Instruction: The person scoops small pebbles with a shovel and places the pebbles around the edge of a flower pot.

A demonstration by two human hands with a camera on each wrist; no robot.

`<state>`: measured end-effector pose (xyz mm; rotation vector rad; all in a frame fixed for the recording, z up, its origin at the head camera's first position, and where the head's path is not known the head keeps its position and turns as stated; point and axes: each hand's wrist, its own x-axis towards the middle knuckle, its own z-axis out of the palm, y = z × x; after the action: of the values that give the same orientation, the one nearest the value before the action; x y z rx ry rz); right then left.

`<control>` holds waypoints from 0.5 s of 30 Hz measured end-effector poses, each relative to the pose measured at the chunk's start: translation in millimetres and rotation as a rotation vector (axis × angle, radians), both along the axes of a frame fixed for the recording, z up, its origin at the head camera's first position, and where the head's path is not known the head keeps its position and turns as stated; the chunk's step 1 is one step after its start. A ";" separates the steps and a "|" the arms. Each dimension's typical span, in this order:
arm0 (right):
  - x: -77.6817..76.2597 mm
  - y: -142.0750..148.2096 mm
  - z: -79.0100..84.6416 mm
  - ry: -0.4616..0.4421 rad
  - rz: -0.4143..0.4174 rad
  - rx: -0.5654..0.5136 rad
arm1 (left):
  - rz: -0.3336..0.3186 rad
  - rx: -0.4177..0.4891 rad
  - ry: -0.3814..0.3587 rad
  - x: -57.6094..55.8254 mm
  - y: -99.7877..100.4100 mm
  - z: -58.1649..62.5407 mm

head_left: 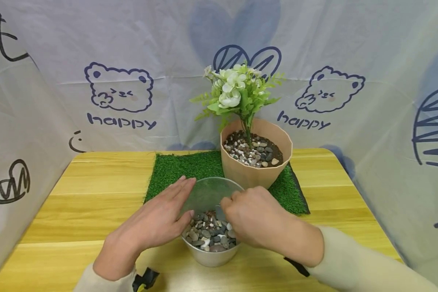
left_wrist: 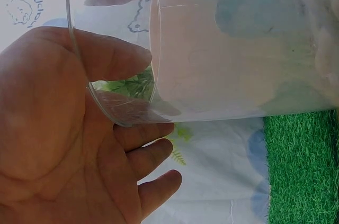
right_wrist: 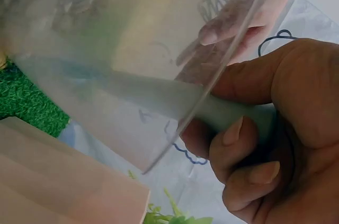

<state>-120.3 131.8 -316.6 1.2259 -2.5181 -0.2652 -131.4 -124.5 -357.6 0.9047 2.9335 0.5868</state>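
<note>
Bear-print cloth [head_left: 175, 36], wooden table [head_left: 80, 211], green turf [head_left: 184, 164]

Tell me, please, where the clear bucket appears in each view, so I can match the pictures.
Head: clear bucket low in the middle, between left hand and right hand.
Left wrist: clear bucket across the upper part, rim toward the left.
Right wrist: clear bucket at upper left, rim slanting near the middle.
Shared landmark: the green grass mat, also at lower right in left wrist and at the left edge in right wrist.

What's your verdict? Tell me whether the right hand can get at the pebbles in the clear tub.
Likely yes: the clear tub is open-topped, and the right hand, by its rim, grips a shovel reaching inside toward the pebbles.
</note>
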 end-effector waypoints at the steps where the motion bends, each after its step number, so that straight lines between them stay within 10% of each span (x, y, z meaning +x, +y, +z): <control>1: -0.7 -0.2 1.5 -0.022 -0.011 0.007 | 0.001 0.002 -0.002 0.0 0.0 0.0; 15: -12.3 2.6 9.1 -0.399 -0.264 -0.130 | 0.000 0.002 -0.008 -0.2 1.0 -0.7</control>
<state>-132.7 134.4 -307.5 0.9718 -2.9872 0.0943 -131.6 -123.5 -358.4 0.9008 2.9260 0.5919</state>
